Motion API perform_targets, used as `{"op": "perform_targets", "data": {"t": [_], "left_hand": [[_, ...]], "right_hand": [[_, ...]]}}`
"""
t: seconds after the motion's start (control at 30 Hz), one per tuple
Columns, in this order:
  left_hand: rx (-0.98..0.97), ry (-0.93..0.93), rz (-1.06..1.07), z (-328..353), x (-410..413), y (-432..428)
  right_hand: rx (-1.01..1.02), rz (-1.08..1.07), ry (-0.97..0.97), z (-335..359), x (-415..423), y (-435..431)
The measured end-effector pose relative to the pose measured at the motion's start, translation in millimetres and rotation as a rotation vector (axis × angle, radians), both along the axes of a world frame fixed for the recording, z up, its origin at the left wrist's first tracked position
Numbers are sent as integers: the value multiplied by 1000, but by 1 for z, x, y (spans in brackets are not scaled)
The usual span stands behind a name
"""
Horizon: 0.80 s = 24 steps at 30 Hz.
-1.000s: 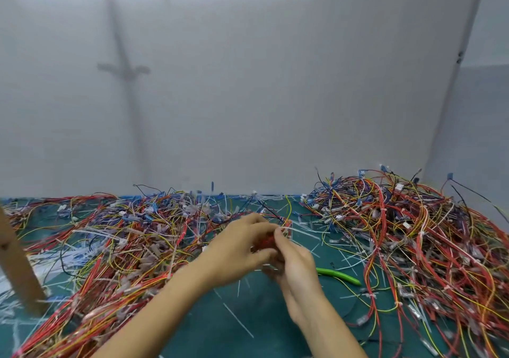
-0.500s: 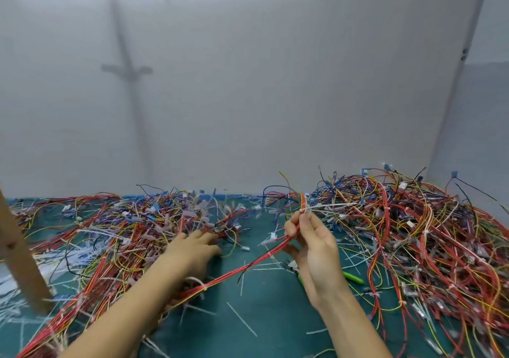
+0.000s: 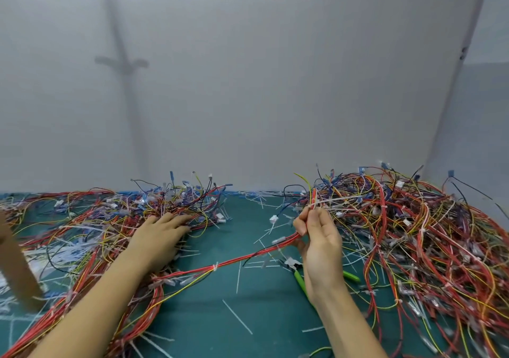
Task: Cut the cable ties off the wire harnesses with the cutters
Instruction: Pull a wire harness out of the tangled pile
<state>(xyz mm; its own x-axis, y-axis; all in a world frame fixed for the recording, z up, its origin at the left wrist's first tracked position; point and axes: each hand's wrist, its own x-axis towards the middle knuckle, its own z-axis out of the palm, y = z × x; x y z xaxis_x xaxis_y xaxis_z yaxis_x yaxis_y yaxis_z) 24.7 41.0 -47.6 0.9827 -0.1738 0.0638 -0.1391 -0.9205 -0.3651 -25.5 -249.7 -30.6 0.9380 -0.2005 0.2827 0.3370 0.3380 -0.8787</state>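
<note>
Head view: the right hand (image 3: 321, 236) is pinching a red harness (image 3: 248, 258), fingers (image 3: 300, 225) clamped on it. The left hand (image 3: 162, 229) is pressing the pile (image 3: 96, 236), fingers straight and gripping nothing. The cutters (image 3: 298, 275) are lying on the bench (image 3: 248, 316) below the right fingers. The harness is running into that pile, so pulling is likely risking a snag.
</note>
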Motion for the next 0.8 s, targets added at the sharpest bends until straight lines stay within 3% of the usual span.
{"op": "perform_targets", "data": {"t": [0.13, 0.2, 0.27, 0.37, 0.47, 0.53, 0.6, 0.67, 0.73, 0.8], "left_hand": [[-503, 27, -56, 19, -4, -28], [-721, 172, -111, 34, -13, -43], [-797, 416, -116, 50, -24, -50], [-606, 670, -46, 62, -35, -41], [-389, 727, 27, 60, -39, -31], [-255, 649, 44, 51, -39, -27], [-152, 518, 33, 42, -38, -23], [-110, 421, -3, 37, -36, -18], [-156, 374, -44, 39, -34, -13], [-235, 313, -48, 44, -34, -9]], "right_hand": [[-57, -39, -13, -2, 4, -2], [-100, -39, 44, -4, 6, -3], [-111, -23, 129, -9, 9, -6], [-63, 22, 296, -15, 14, -8], [-101, 91, 462, -22, 20, -8], [-326, 74, 505, -28, 20, -7], [-790, -69, 500, -31, 16, -5], [-1158, -329, 426, -29, 8, -1], [-1263, -576, 287, -27, 2, 4], [-1288, -765, -1, -23, -3, 12]]}}
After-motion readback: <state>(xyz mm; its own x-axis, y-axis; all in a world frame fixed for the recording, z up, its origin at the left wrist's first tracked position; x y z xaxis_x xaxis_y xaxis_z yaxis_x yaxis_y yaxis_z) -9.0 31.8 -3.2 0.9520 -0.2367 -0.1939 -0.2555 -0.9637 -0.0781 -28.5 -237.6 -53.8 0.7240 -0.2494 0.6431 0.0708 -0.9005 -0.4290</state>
